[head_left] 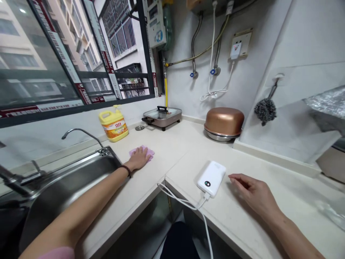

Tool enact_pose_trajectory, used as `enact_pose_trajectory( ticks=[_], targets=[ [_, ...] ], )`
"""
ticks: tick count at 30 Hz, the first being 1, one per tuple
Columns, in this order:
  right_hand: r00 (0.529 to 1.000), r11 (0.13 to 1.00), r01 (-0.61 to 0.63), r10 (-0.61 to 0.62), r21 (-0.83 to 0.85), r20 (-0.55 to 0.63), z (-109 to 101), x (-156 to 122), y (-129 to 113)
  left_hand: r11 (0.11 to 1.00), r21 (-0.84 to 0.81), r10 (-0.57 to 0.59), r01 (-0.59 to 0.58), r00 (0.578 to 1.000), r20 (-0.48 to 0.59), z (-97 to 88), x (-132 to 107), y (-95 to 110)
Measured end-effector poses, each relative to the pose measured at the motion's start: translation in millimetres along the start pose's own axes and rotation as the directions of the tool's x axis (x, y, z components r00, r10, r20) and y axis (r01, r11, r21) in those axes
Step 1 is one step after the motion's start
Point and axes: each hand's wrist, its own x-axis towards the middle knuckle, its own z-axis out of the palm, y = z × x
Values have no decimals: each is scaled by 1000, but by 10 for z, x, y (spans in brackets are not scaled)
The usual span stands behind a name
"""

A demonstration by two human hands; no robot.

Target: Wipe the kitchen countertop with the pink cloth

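My left hand (138, 157) lies flat with fingers stretched out on a pink cloth (149, 151), pressing it onto the pale countertop (172, 144) just right of the steel sink (72, 183). My right hand (252, 194) rests on the counter with loosely curled fingers, holding nothing, a little to the right of a white power bank (211, 178). A white cable (185, 205) runs from the power bank over the counter's front edge.
A yellow detergent bottle (113, 126) stands behind the cloth. Farther back sit a lidded electric pan (162, 117) and an upturned copper pot (224, 123). A faucet (83, 133) arches over the sink. A scrubber (265, 109) hangs on the right wall.
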Motion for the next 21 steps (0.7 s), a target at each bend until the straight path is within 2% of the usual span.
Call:
enact_pose_trajectory(
  ticks=[3,6,9,11,13,15,18,21],
  targets=[
    [1000,1000,17,-17,-20,3,26,7,-6,977,-62,206,-204,979,13,-27,144,559],
    [1000,998,20,-21,-54,-12,-4,-7,54,920,-124,378,-372,926,25,-70,371,1126],
    [1000,996,12,-15,-94,-28,-66,-30,188,902,-159,410,-401,912,25,-101,658,1516],
    [999,993,-1,-4,-122,-37,-107,-41,306,910,-171,388,-379,921,27,-100,872,1613],
    [999,989,-12,5,-146,-51,-140,-45,427,925,-179,346,-336,938,29,-82,1093,1573],
    [998,986,-25,15,-163,-61,-161,-41,528,946,-181,281,-270,959,36,-55,1313,1417],
    [998,984,-33,24,-177,-50,-173,-32,620,977,-169,141,-131,989,45,-14,1623,1036],
    [1000,980,-7,2,-197,-27,-172,-34,652,988,-153,34,-28,999,36,23,1875,568]
  ],
)
